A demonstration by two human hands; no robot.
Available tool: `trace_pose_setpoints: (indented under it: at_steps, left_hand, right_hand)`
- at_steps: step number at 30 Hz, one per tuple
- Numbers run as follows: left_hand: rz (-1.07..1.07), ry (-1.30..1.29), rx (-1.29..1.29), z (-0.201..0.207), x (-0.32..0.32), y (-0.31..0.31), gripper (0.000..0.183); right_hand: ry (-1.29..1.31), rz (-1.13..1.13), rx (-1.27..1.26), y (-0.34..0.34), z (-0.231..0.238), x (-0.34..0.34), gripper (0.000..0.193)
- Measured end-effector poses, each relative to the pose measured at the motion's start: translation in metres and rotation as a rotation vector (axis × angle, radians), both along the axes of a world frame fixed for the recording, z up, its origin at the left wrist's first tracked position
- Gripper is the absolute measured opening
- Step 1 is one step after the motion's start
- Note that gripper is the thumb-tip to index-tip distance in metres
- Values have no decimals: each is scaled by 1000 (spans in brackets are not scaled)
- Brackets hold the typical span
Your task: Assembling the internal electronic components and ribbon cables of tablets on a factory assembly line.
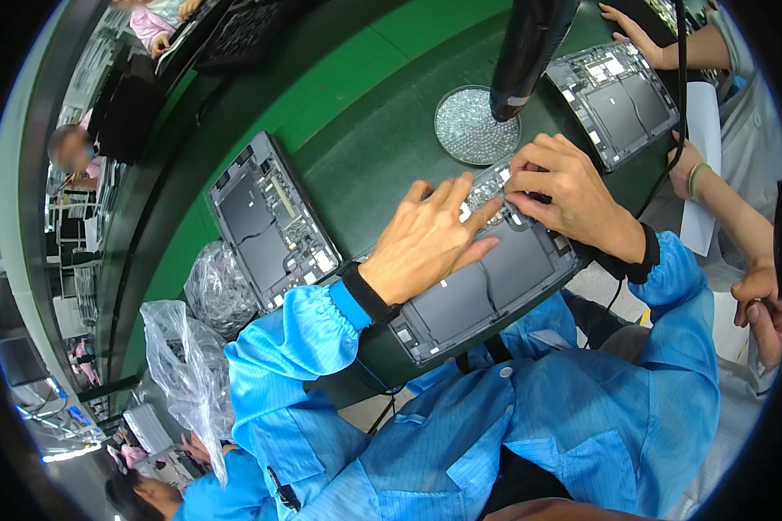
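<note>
Working on opened laptop-like device [456, 314], toward four o'clock from centre, with left hand [430, 239] spread at its ten o'clock and right hand [573, 185] pinched at its one o'clock, cannot tell around what. Already uncovered; seemingly not finished inside.

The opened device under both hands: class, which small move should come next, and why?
Likely a small, careful adjustment by the right hand at the circuit board: that hand is bunched right there, while the left hand, spread over the opened device, seems placed to steady it.
</note>
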State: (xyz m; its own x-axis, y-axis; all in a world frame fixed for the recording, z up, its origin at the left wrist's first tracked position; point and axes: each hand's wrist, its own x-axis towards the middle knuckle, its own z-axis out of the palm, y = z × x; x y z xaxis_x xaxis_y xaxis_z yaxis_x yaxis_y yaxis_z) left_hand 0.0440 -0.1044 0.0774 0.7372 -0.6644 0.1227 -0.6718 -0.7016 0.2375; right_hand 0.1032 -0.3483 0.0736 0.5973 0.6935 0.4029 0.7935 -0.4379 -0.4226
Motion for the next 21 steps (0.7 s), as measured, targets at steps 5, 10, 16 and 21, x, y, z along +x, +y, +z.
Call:
trace_pose_setpoints:
  at_steps: [5,10,16,21]
  left_hand:
    - [0,-20,10,0,0,0,51]
    - [-10,4,7,4,0,0,51]
    - [-10,7,2,6,0,1,50]
    - [-20,28,-10,5,2,2,50]
  right_hand:
    - [5,-67,140,-1,4,4,14]
    - [228,-191,819,-5,30,41,76]
    - [558,87,958,31,37,59,67]
    - [430,43,993,32,59,53,34]
